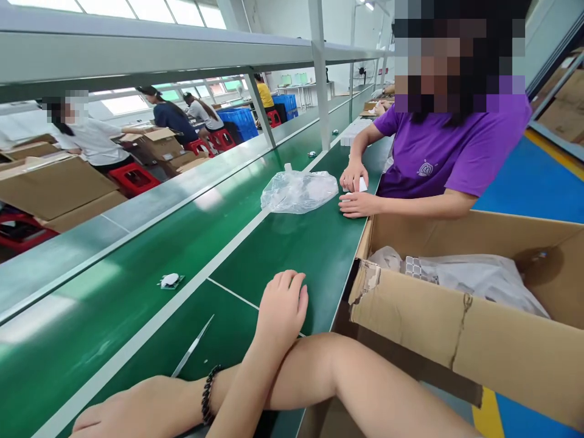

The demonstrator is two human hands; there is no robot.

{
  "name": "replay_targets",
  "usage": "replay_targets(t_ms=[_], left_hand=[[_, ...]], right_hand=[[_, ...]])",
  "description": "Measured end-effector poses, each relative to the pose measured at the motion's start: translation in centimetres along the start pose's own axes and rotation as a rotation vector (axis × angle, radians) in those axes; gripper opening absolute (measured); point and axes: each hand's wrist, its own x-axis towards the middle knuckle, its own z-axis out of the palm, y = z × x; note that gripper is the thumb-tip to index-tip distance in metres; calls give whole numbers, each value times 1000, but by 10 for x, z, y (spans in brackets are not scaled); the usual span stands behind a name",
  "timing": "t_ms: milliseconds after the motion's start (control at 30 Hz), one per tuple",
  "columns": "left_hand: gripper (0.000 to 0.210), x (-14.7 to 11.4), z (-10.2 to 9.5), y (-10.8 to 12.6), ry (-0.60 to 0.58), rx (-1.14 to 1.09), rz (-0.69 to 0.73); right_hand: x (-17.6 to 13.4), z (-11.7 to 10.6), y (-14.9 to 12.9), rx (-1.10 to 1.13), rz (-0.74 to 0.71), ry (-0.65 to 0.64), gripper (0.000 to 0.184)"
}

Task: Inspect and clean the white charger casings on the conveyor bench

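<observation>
The big cardboard box (456, 340) stands at the right edge of the green desk (137, 316). It is open and torn at one corner. A crinkly plastic bag (483, 277) lies inside it.

The person's arms are crossed on the desk. The left hand (283, 304) lies flat just beside the box, fingers close together, holding nothing. The right hand (132, 407) rests low at the near edge, with a dark bead bracelet (208, 394) on its wrist. Its fingers run out of view, so it is hard to tell if they are curled or spread. A thin pale strip (194, 345) lies on the desk near it.

It looks like a rest, with no work in hand. To pick anything up, the arms would first need to uncross.

Farther along, a small white thing (170, 280) sits alone. A co-worker in a purple shirt (438, 152) pinches a little white piece (362, 184) beside a clear bag (298, 190).
</observation>
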Motion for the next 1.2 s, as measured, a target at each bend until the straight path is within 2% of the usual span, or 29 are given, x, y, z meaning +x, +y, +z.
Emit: replay_targets(t_ms=[67, 100, 167, 200, 300, 367, 433, 533, 600, 667, 767, 900, 1000, 1067, 1200], left_hand=[[28, -2, 9, -8, -34, -24, 23], [28, -5, 8, -9, -41, -48, 23], [28, -15, 2, -5, -38, -75, -1], [25, -20, -1, 0, -53, -64, -14], [23, -33, -2, 14, -64, -43, -37], [31, -44, 3, 14, 24, -41, 67], [32, -65, 6, 10, 79, -7, 133], [31, -119, 1, 10, 109, 46, 231], [38, -161, -7, 10, 162, 87, 110], [46, -196, -16, 8, 153, 93, 9], [58, -223, -24, 4, 136, 79, -77], [66, -222, -22, 4, 132, 44, -216], [74, -217, -18, 6, 141, 2, -386], [77, -218, -17, 5, 154, -45, -468], [77, -219, -14, -1, 236, -113, -536]], right_hand=[[0, -13, 2, -101, -170, -225, 36], [-2, -17, 0, -214, -142, -252, 30], [-11, -18, -8, -374, -20, -230, 13], [-18, -15, -13, -374, 7, -211, 11], [-36, 3, -18, -277, -73, -186, 13], [-43, 13, -16, -201, -132, -178, 17], [-46, 19, -13, -140, -173, -177, 20], [-48, 17, -12, -99, -154, -157, 23], [-49, 14, -13, -103, -92, -124, 25], [-48, 12, -12, -119, -29, -91, 25], [-45, 6, -6, -146, 32, -71, 23], [-39, -9, 13, -181, 137, -44, 20], [-36, -16, 28, -202, 248, -13, 15], [-37, -16, 32, -212, 290, -23, 15], [-39, -10, 29, -221, 290, -85, 20]])
